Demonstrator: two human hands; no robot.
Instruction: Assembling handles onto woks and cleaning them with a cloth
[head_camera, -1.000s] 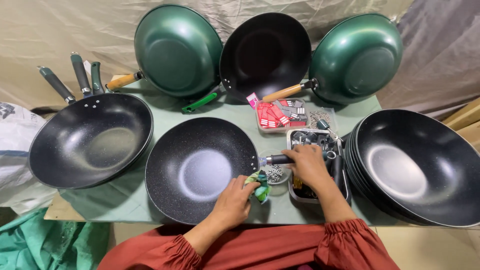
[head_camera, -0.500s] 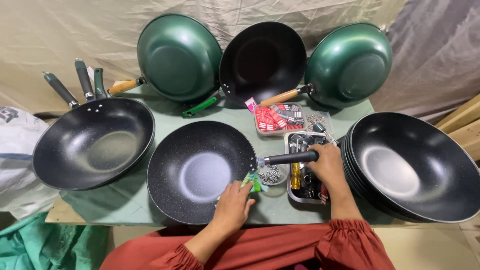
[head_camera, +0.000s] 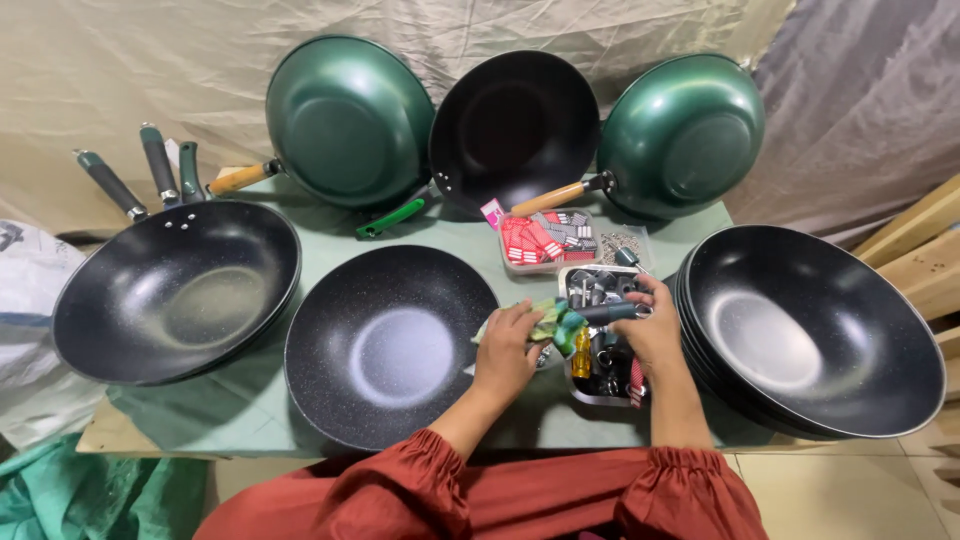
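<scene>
A black speckled wok (head_camera: 390, 345) with no handle lies on the green-covered table in front of me. My left hand (head_camera: 508, 352) rests at its right rim, fingers on a green cloth-like piece (head_camera: 548, 322). Just to the right, my right hand (head_camera: 652, 335) grips a dark pan handle (head_camera: 606, 312) that lies level and points toward the wok's rim, meeting the green piece. Both hands sit over a metal tray (head_camera: 590, 275) of dark handles and small parts. A yellow-handled screwdriver (head_camera: 582, 352) lies in that tray.
A stack of black woks (head_camera: 810, 335) fills the right side, and woks with handles (head_camera: 175, 290) lie on the left. Two green woks (head_camera: 345, 120) (head_camera: 680, 130) and a black one (head_camera: 515, 125) lean at the back. A tray of red packets (head_camera: 540, 240) sits behind the metal tray.
My left hand has moved up from the wok's near rim to the handle's end. My right hand lifted the handle out of the tray and keeps holding it level.
</scene>
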